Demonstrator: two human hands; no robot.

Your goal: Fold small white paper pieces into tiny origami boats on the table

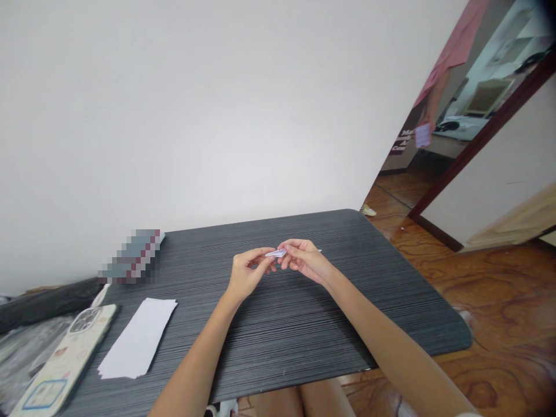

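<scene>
A small folded piece of white paper is held above the dark table, pinched between both hands. My left hand has its thumb and forefinger closed on the paper's left end. Its right part is gripped by my right hand, whose fingers hide much of it; a thin tip sticks out past the knuckles. On the table at the left lies a stack of white paper sheets, slightly fanned and apart from both hands.
The dark, wood-grained table stands against a white wall. A phone in a patterned case lies at the left edge, with a blurred-out booklet-like object behind it. Beyond the doorway stands a person in a pink top holding something pale.
</scene>
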